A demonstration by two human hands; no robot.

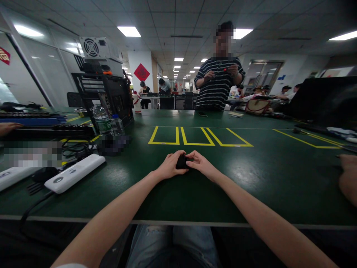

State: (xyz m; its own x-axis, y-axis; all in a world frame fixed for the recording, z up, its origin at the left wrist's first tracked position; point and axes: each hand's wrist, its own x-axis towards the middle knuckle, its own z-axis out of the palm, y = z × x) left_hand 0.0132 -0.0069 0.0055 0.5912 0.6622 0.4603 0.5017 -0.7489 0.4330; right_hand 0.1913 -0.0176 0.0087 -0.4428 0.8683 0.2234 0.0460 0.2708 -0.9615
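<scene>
"Jeans (173, 245) nearest, below the edge of the green table (181, 203). Bare forearms run in from both lower corners. Hands?"

"Left hand (169, 164): grasping a small black object (181, 162), thumb on the near side, fingers curled round the far side. Right hand (203, 166): fingers bent, tips at the object's right side. Whether they grip it or only touch it, cannot tell."

"Position of the object?"

"Between the two hands, over the middle of the table, short of the yellow tape outlines (164, 143). Resting on the surface or just above it: cannot tell. Mostly covered by fingers; type not identified."

"Left side of the table?"

"White bar (75, 173) with a black cable, lying at a slant. Beyond it, two clear bottles (102, 118) upright, near an open black computer frame (111, 91)."

"Others present?"

"Co-worker in a striped shirt (219, 83), standing across the table, both hands raised, something small and red at one. Another person's hand (349, 178) at the right margin, well apart from the object."
</scene>
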